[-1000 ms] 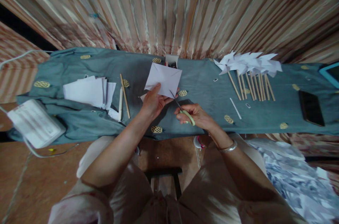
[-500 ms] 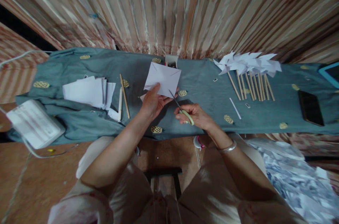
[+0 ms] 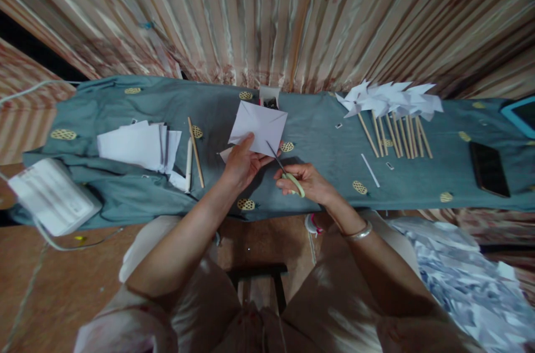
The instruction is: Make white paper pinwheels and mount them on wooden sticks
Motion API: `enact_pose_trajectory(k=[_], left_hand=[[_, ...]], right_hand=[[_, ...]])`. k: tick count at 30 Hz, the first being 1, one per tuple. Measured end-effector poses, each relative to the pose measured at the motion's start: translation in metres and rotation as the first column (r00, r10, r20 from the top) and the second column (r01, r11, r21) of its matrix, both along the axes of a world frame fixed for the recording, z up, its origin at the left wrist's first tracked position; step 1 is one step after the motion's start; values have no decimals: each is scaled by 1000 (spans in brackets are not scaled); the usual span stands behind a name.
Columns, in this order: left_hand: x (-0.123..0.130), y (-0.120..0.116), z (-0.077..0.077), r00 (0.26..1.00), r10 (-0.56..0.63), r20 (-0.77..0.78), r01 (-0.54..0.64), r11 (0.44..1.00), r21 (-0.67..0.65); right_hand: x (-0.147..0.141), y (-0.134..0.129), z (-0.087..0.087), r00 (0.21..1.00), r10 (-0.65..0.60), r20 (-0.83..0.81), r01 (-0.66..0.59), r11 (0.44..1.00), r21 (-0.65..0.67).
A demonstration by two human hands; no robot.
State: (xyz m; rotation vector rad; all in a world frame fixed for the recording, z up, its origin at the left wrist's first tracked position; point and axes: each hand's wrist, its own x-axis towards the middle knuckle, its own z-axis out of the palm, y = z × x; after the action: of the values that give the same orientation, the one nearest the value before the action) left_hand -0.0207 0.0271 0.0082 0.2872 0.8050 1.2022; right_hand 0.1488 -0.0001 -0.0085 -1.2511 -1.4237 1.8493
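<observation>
My left hand [image 3: 243, 162] grips a white square sheet of paper [image 3: 259, 124], thumb on top and fingers underneath. Lines run inward from the sheet's corners. In my right hand [image 3: 305, 181] is a pair of scissors [image 3: 296, 182] with pale green handles. Their dark blades reach over the sheet's near right corner. Whether the blades are parted is too small to tell. A small open box [image 3: 270, 98] with dark contents stands just behind the sheet.
Left on the green cloth [image 3: 217, 108] lie stacked white papers [image 3: 131, 144], a wooden stick [image 3: 195, 152], a white rod [image 3: 189, 166] and a white power strip [image 3: 54, 197]. Rightward are paper pinwheels [image 3: 390, 99] on sticks, a paper strip [image 3: 370, 170] and a phone [image 3: 489, 169].
The paper has shifted very slightly toward the right in my left hand. The scissors stay at the same corner, and the rest of the table looks unchanged.
</observation>
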Motion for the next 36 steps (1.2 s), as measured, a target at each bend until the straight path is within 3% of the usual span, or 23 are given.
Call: enact_pose_trajectory(k=[36], left_hand=[[5, -3, -3, 998, -22, -52, 22, 1000, -7]], right_hand=[[0, 0, -3, 999, -32, 8, 31, 998, 50]])
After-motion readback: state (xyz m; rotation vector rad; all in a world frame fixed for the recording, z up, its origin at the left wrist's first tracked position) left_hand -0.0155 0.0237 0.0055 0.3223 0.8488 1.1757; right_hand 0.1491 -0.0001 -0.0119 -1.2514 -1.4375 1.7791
